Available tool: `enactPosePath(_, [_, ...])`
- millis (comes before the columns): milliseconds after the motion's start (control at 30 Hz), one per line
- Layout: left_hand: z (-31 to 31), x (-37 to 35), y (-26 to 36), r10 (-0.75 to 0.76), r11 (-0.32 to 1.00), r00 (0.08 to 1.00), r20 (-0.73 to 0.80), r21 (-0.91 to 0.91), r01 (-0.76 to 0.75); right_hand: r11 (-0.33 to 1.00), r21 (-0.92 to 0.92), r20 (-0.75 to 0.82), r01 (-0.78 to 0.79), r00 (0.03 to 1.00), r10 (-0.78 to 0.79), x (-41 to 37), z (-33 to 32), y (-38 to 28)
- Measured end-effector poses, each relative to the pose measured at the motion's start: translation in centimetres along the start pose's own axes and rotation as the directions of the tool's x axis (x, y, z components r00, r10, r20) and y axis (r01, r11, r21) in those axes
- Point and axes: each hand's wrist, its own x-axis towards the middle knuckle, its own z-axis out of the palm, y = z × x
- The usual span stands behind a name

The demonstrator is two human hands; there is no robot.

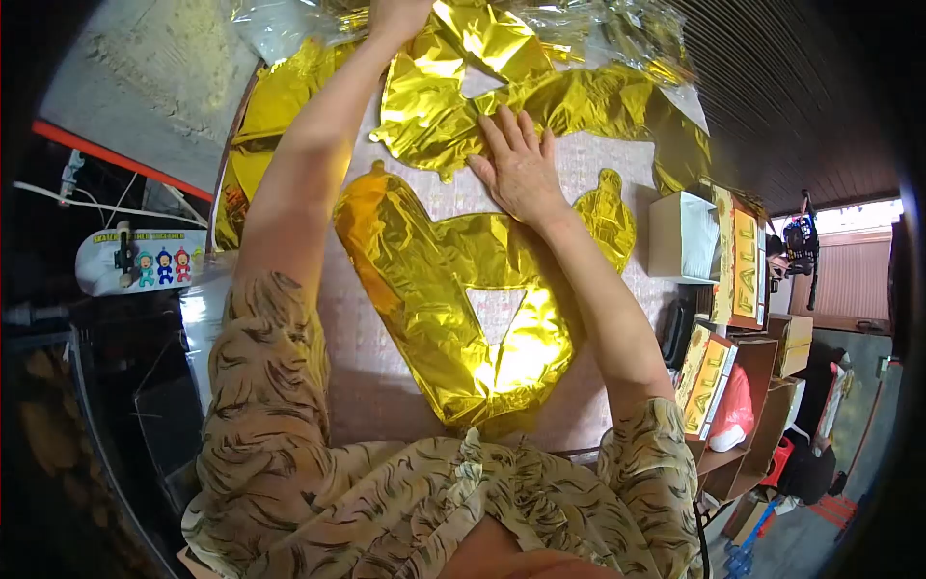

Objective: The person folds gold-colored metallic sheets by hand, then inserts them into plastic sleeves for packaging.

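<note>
- bench [386, 357]: pinkish top, mostly under gold foil. A bare strip runs from just below the right fingers back toward the person. The left edge is well outside the left forearm.
- A-shaped foil balloon [434, 289]: flat and deflated, just behind the right wrist, between both forearms.
- upper foil balloon [434, 106]: crinkled and flat, under and beyond the right fingers, reaching toward the far edge.
- clear plastic bags [579, 24]: beyond the fingertips, at the far edge.
- white box [680, 236]: right of the right wrist, apart from it, little room on that side.
- right hand [521, 169]: palm down, fingers [506, 135] spread apart and flat, pressing the upper foil balloon, gripping nothing.
- left hand [395, 14]: cut off by the top of the frame, at the foil there. Fingers are out of sight, so can't tell if they are apart or together.
</note>
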Motion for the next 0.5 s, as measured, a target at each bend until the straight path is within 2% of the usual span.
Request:
enactPosePath(33, [0.7, 1.4, -2.7, -0.028, 0.999, 1.0, 0.005, 0.024, 0.027, 1.0, -0.004, -0.002, -0.001, 1.0, 0.001, 0.6, 0.2, 0.0])
enactPosePath(67, [0.5, 2.1, -2.8, -0.318, 0.939, 0.935, 0.16, -0.084, 0.334, 1.0, -0.01, 0.004, -0.012, 1.0, 0.012, 1.2, 0.5, 0.0])
enactPosePath(100, [0.6, 1.7, -1.2, -0.312, 0.94, 0.936, 0.164, -0.089, 0.329, 1.0, -0.015, 0.009, -0.025, 1.0, 0.025, 1.6, 0.6, 0.0])
enactPosePath(167, [0.5, -0.3, 2.0, -0.349, 0.877, 0.928, -0.13, 0.305, 0.372, 1.0, -0.009, -0.004, -0.028, 1.0, 0.028, 2.2, 0.9, -0.3])
enactPosePath(200, [-0.4, -2.4, 1.1, 0.076, 0.984, 0.984, -0.164, -0.149, -0.101, 0.999, -0.042, -0.014, -0.023, 1.0, 0.022, 2.4, 1.1, -0.3])
enactPosePath(233, [0.9, -2.1, 1.6, 0.127, 0.985, 0.98, -0.15, -0.1, -0.143, 0.997, -0.073, -0.023, -0.019, 1.0, 0.017, 2.4, 1.2, -0.4])
enactPosePath(267, [3.9, -0.7, 2.3, 0.28, 0.904, 0.937, -0.209, 0.385, -0.184, 0.999, -0.047, -0.047, -0.012, 0.999, 0.01, 2.4, 1.5, -0.3])
enactPosePath(300, [4.0, -1.6, 4.8, 0.347, 0.821, 0.937, -0.028, 0.492, -0.29, 0.999, -0.048, -0.05, -0.01, 0.999, 0.008, 2.4, 1.6, -0.2])
enactPosePath(333, [5.1, -2.7, 6.0, 0.399, 0.785, 0.915, 0.061, 0.493, -0.375, 0.999, -0.048, -0.057, -0.008, 0.998, 0.006, 2.4, 1.7, -0.1])
enactPosePath(367, [6.2, -3.3, 7.2, 0.331, 0.687, 0.924, 0.194, 0.622, -0.377, 0.999, -0.047, -0.063, -0.008, 0.998, 0.005, 2.3, 1.7, -0.2])
enactPosePath(433, [10.4, -1.7, 5.2, 0.377, 0.516, 0.916, 0.136, 0.79, -0.33, 1.0, -0.023, -0.063, -0.01, 0.998, 0.009, 2.1, 1.6, -0.4])
enactPosePath(467, [11.7, -0.5, 4.6, 0.387, 0.514, 0.912, 0.133, 0.79, -0.334, 1.0, -0.001, -0.062, -0.018, 0.998, 0.018, 2.2, 1.5, -0.3])
enactPosePath(500, [12.7, 0.6, 4.4, 0.133, 0.627, 0.968, 0.212, 0.739, -0.248, 1.0, -0.004, -0.07, -0.02, 0.997, 0.02, 2.3, 1.5, -0.4])
